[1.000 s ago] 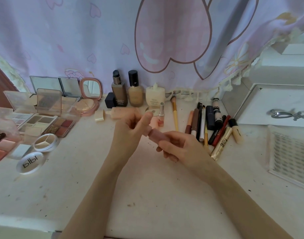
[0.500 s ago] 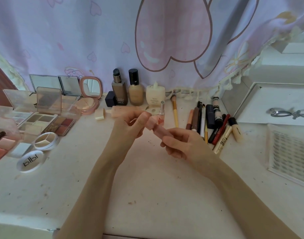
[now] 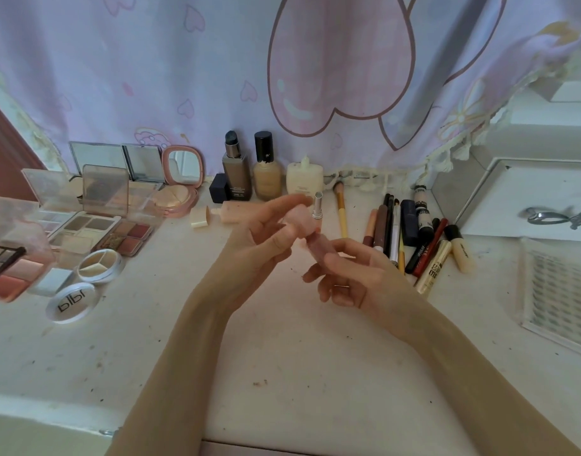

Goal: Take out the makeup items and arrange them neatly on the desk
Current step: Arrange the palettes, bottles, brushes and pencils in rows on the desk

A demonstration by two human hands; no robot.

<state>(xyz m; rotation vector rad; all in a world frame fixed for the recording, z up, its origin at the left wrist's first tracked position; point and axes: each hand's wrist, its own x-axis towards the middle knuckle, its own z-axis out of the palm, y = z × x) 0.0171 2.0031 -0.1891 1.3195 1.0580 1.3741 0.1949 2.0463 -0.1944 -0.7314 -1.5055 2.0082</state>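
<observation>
**Two hands working a pink lipstick tube mid-desk**

Two hands are meeting above the middle of the desk (image 3: 282, 357). Right hand (image 3: 358, 278) is pinching the pink tube body (image 3: 320, 250) between thumb and fingers. Left hand (image 3: 266, 238) is holding the pink cap (image 3: 297, 222) at the tube's far end, index finger sticking out straight; whether cap and tube are touching, cannot tell.

Just behind them an open silver lipstick (image 3: 317, 205) is standing upright. Far centre, three foundation bottles (image 3: 266, 172) are lining up against the curtain (image 3: 216, 77). Open palettes (image 3: 98, 228) and a pink compact mirror (image 3: 182, 179) are sitting at left; a round lid (image 3: 70, 302) is lying near left. Pencils and mascara tubes (image 3: 411, 232) are lying side by side at right, beside a yellow-handled brush (image 3: 341, 212).
</observation>
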